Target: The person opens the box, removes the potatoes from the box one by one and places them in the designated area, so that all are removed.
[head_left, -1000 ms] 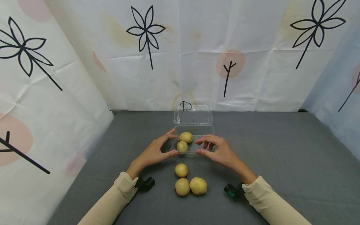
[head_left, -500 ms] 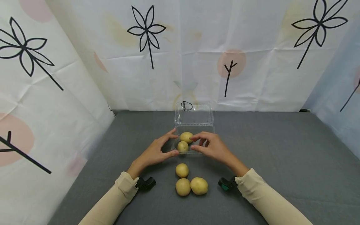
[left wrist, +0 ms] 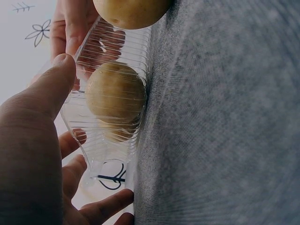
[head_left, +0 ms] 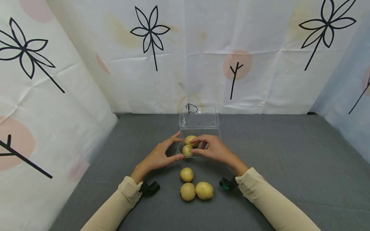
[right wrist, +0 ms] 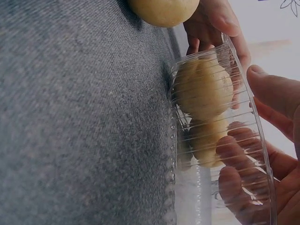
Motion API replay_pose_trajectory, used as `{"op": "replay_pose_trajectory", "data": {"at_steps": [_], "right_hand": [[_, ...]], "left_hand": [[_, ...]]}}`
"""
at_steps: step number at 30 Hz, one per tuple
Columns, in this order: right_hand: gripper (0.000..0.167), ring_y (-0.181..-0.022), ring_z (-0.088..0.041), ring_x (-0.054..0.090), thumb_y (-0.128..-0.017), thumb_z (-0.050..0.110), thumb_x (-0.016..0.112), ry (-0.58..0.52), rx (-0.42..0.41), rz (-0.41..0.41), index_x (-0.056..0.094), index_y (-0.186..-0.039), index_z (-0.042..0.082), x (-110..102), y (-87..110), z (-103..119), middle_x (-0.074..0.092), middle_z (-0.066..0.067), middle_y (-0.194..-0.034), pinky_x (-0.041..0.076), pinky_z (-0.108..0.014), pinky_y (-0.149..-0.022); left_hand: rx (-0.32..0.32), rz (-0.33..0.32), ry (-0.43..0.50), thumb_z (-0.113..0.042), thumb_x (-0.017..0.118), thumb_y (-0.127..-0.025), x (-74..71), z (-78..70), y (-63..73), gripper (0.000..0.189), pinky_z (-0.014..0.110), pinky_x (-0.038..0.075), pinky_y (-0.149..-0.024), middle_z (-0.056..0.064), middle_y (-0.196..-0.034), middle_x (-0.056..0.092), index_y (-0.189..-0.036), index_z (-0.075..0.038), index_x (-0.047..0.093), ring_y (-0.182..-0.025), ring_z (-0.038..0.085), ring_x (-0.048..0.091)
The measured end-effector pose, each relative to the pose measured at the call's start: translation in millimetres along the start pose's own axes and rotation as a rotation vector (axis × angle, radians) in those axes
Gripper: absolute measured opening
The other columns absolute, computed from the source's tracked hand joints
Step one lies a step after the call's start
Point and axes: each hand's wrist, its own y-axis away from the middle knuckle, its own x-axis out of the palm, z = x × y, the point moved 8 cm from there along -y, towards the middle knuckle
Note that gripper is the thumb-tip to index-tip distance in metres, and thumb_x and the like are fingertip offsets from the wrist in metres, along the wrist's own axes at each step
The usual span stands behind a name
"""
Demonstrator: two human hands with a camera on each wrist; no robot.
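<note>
A clear plastic clamshell box stands with its lid raised at the back. On its left side lie two potatoes, a back one and a front one. My left hand is spread round the box's left side, thumb at the front rim and fingers along the left wall. My right hand reaches over the box from the right. Its bent fingers are inside, seen through the plastic in the right wrist view; its index tip overlaps the back potato and its thumb tip is beside the front one.
Three more potatoes lie on the grey cloth in front of the box: a near one, a lower left one and a lower right one. A patterned white curtain hangs behind the grey table.
My right hand has moved left, from the box's right part to over the two potatoes inside. The left hand and the potatoes have stayed in place.
</note>
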Motion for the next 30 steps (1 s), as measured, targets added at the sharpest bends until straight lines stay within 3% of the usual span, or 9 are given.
{"op": "replay_pose_trajectory", "data": {"at_steps": [18,30], "right_hand": [[0.039,-0.082,-0.022,0.071,-0.093,0.027,0.077,0.011,0.040,0.085,0.072,-0.126,0.009,9.5,-13.4,-6.6,0.075,-0.014,-0.116,0.057,-0.028,-0.067],[0.046,-0.099,-0.030,0.073,-0.094,0.025,0.075,-0.033,0.048,0.170,0.066,-0.134,0.004,15.6,-15.5,-7.7,0.073,-0.017,-0.122,0.061,-0.033,-0.080]], "left_hand": [[0.009,0.002,0.007,-0.052,0.070,-0.094,-0.7,-0.8,0.5,0.064,0.064,0.030,-0.119,-0.017,-0.170,0.019,-0.151,-0.033,0.047,-0.157,0.023,0.025],[0.011,0.007,0.016,-0.051,0.070,-0.095,0.1,-1.1,0.1,0.063,0.064,0.031,-0.120,-0.017,-0.170,0.019,-0.151,-0.032,0.047,-0.157,0.022,0.025]]}}
